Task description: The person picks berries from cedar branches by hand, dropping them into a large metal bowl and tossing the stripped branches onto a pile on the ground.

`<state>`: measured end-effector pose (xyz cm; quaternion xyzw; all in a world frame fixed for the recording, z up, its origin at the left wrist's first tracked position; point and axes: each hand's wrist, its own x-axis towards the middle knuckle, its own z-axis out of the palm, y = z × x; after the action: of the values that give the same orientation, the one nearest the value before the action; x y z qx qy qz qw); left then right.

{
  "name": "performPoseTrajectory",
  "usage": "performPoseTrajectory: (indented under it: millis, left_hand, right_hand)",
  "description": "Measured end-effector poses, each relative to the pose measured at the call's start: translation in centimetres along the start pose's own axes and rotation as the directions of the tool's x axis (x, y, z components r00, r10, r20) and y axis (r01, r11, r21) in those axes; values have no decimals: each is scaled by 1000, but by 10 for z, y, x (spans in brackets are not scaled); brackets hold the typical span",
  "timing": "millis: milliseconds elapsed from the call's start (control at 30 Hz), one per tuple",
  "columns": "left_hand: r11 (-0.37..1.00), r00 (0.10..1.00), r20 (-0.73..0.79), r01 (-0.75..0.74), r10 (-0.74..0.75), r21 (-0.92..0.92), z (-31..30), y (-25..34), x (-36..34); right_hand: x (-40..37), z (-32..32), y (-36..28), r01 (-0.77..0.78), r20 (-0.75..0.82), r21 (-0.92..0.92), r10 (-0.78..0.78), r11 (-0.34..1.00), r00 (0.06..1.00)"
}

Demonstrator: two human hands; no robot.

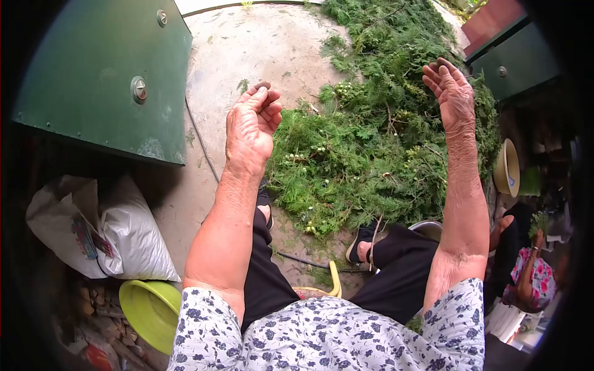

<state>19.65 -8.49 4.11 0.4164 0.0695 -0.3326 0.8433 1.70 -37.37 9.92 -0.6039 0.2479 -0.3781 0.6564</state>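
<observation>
My left hand (252, 123) is raised over the bare concrete, just left of a big heap of cut evergreen branches (365, 154). Its fingers are loosely curled with gaps between them, the thumb near the index finger, and I see nothing held. Above the heap's right side is my right hand (451, 96), palm turned inward, fingers half bent and apart, also without anything in it. Neither hand appears to touch the branches. The heap is feathery green foliage with small pale cones and some bare twigs, reaching down to my shoes.
A green metal cabinet (105, 80) stands at left, above a white sack (133, 229) and a lime-green basin (148, 312). A yellow curved handle (335, 281) rises between my knees. At right are a cream basin (508, 167) and another person (532, 272) holding a green sprig.
</observation>
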Motion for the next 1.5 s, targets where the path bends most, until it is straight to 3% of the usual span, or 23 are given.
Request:
performPoseTrajectory:
  millis: [100,233,367,433,567,700,767,800,833,900,967,1033,1233,1367,1433,1500]
  left_hand:
    - [1000,1000,-10,9,-9,-16,0,2,-1]
    - [999,1000,18,20,-19,-42,1,1,3]
    - [999,999,27,45,-44,-30,3,3,-3]
    - [998,999,17,51,-50,-24,5,3,-5]
    - [998,998,35,58,-58,6,6,3,-6]
    - [996,997,35,73,-74,45,12,-3,-8]
    - [995,995,44,85,-87,45,14,-6,-8]
    - [995,995,52,86,-89,44,15,-7,-8]
    - [995,994,62,86,-89,41,16,-8,-7]
    - [996,994,60,87,-88,31,17,-9,-8]
    - [996,995,57,84,-85,19,18,-8,-8]
    - [996,994,63,91,-91,5,17,-8,-9]
    - [996,995,60,83,-84,23,10,-8,-7]
    - [998,997,54,54,-56,41,7,-6,-1]
    - [998,998,50,47,-49,47,6,-5,0]
    - [997,997,56,56,-58,44,8,-7,-1]
  right_hand:
    - [-31,4,75,-274,-66,29,276,961,959]
    - [-79,-5,190,-612,-131,-62,602,788,788]
    - [-106,9,264,-757,-82,-72,753,649,653]
    - [-111,23,287,-766,-50,-63,764,640,643]
    - [-115,36,326,-711,-83,-359,738,605,670]
    - [-116,25,362,-723,-123,-372,741,583,661]
    - [-117,9,386,-562,-147,-645,638,518,756]
    - [-119,2,389,-469,-130,-694,545,546,828]
    - [-120,4,376,-467,-132,-694,541,548,831]
    - [-127,12,332,-666,-284,-572,647,478,708]
    - [-136,5,312,-636,-301,-564,586,527,753]
    - [-142,-4,284,-666,-310,-238,595,707,742]
    - [-145,-22,220,-578,-316,-35,540,815,780]
    - [-155,-50,202,-511,-387,353,619,784,683]
    - [-163,-70,194,-449,-496,414,610,792,618]
    - [-175,-86,193,-441,-544,346,560,828,625]
